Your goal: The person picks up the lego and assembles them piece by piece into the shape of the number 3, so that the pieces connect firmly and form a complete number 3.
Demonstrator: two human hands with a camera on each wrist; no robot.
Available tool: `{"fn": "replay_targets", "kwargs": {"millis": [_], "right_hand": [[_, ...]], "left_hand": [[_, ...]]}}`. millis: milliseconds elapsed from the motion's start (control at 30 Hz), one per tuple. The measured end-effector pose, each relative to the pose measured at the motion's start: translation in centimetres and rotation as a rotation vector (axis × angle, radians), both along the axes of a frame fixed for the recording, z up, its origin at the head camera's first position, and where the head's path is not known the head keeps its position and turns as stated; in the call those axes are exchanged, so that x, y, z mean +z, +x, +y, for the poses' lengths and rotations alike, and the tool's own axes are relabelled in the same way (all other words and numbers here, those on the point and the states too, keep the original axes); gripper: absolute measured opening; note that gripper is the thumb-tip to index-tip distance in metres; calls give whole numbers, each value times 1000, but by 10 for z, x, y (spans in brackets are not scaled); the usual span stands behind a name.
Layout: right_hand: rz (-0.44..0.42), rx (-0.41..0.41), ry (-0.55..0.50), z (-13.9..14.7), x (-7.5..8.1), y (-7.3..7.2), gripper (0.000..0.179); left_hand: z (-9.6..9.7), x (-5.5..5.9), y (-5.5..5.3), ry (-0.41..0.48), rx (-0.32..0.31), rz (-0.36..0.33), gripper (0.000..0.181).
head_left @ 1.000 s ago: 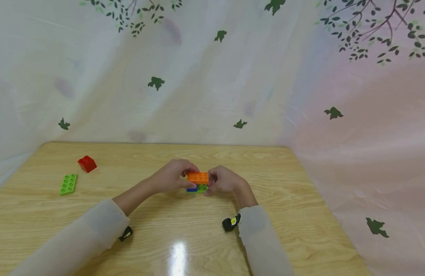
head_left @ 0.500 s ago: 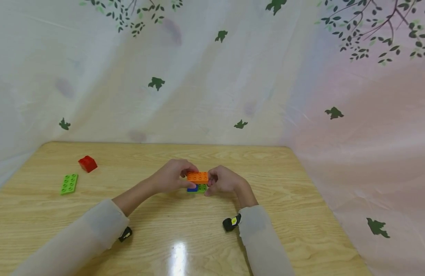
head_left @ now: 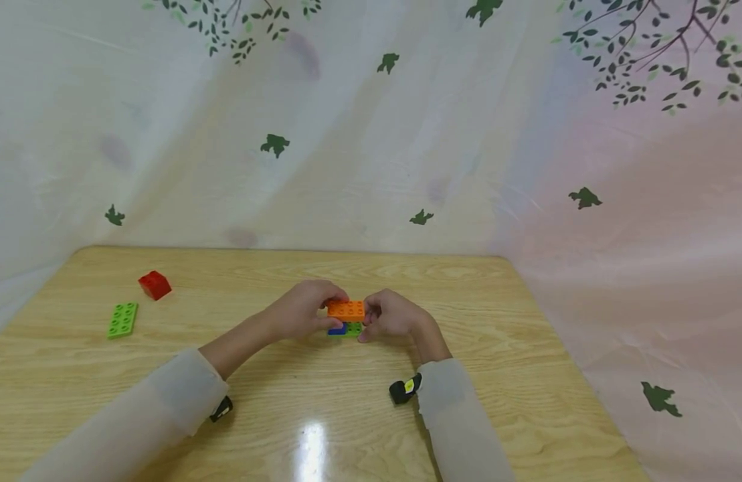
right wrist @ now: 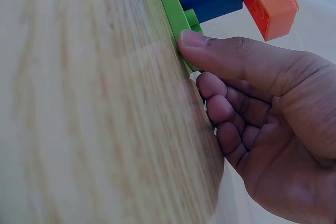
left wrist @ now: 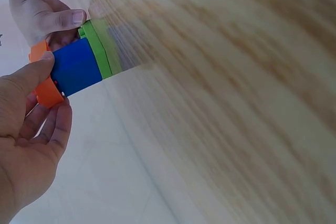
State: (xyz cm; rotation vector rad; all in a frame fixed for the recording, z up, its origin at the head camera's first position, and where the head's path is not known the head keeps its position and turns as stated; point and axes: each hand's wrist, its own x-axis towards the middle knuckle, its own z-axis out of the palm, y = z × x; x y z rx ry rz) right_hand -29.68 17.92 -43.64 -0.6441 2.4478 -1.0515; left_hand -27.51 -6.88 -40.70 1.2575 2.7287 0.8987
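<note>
My left hand [head_left: 304,309] pinches an orange toy building brick [head_left: 346,310] between thumb and fingers. That brick sits at the top of a blue brick [left wrist: 77,66], and in the right wrist view it stands slightly askew to it and juts out toward the right hand. Beneath the blue brick lies a thin green plate [right wrist: 172,6] on the table, with some studs showing at its right end. My right hand [head_left: 397,314] grips that right end, thumb on the near edge and the other fingers curled in behind it.
A red brick [head_left: 154,286] lies at the back left of the wooden table [head_left: 286,402]. Just in front of it is a second green plate [head_left: 123,320], studs up. A printed cloth [head_left: 346,167] hangs behind the table and along its right side.
</note>
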Motion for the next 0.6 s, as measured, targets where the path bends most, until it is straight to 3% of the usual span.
{"fn": "replay_targets", "kwargs": {"millis": [300,600], "right_hand": [[-3,0,-7,-1,-1,0,26],[-6,-8,-1,-1,-1,-1,26]], "left_hand": [[0,1,0,5,25,-68,36],[0,-1,-4,-21,24,-54,36]]}}
